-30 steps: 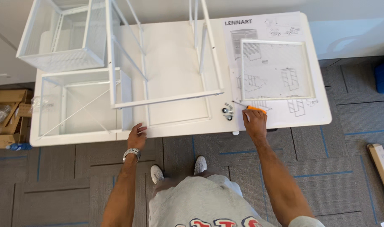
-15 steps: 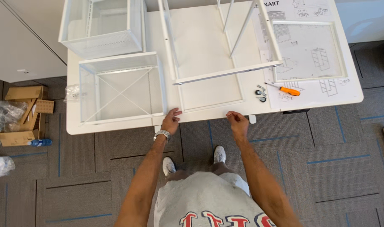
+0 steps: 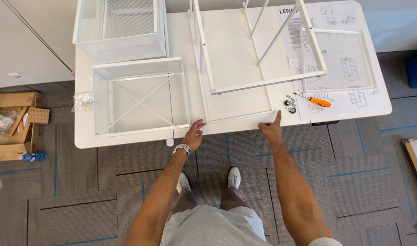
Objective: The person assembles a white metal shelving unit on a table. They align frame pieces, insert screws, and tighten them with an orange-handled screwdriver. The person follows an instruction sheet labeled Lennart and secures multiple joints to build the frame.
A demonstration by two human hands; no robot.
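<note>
A white tabletop (image 3: 126, 141) is seen from above, and a flat white panel (image 3: 238, 116) lies at its near edge, under a white metal frame (image 3: 263, 82). Both hands are laid at the near edge of that panel: the left hand (image 3: 193, 135) at its left corner, the right hand (image 3: 271, 129) toward its right corner, forefinger stretched onto the board. Neither grip is closed on anything; the fingers are spread and rest on or at the panel's edge, with nothing held.

To the left of the panel a white mesh drawer (image 3: 140, 98) is set, and a second mesh basket (image 3: 119, 27) stands beyond it. To the right of the panel small castors (image 3: 289, 104), an orange-handled screwdriver (image 3: 315, 100) and an instruction sheet (image 3: 354, 98) are found, the sheet partly covered by a white square frame (image 3: 340, 59).

The step in hand is judged to be the squaring or shifting of the panel. A firmer hold at both corners would probably be called for.
</note>
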